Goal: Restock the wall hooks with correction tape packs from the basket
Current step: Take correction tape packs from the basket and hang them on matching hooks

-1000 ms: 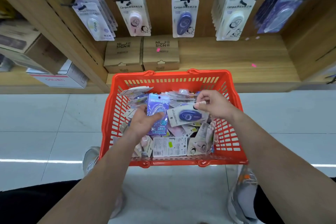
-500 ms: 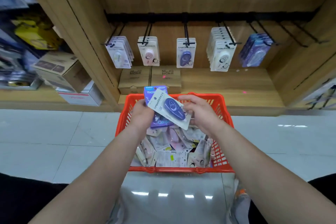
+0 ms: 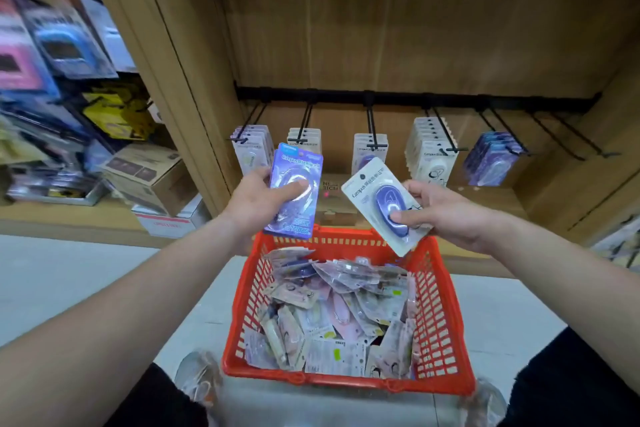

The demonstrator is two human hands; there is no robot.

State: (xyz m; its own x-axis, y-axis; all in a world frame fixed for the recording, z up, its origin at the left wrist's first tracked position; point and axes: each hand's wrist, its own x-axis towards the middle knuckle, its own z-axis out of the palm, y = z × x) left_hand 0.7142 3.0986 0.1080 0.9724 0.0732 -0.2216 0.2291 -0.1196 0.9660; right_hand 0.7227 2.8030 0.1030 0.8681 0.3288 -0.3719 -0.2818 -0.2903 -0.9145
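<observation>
Since the frame half a second ago, the two packs have been drawn apart and raised above the basket's far rim; earlier they were overlapped. At the left, the purple pack (image 3: 296,191) is clamped in the grip of the left hand (image 3: 256,204), with the thumb laid across its blister. It is held upright in front of the two leftmost loaded hooks. Further right, the white pack (image 3: 388,206) with its blue tape case is pinched, tilted, in the grip of the right hand (image 3: 446,215), just below the middle hook (image 3: 370,149). Packs that appear to match it are hung there. Beyond it a thick white stack (image 3: 431,152) is carried on the fourth hook, bluish-purple packs (image 3: 491,159) on the fifth, and the bare hooks (image 3: 568,139) are seen at the far right. Below, the basket (image 3: 446,322) is heaped with loose packs. The task is judged to be far from done — neither held pack has been hung yet, a full heap is left, and several hooks are thinly stocked or empty.
</observation>
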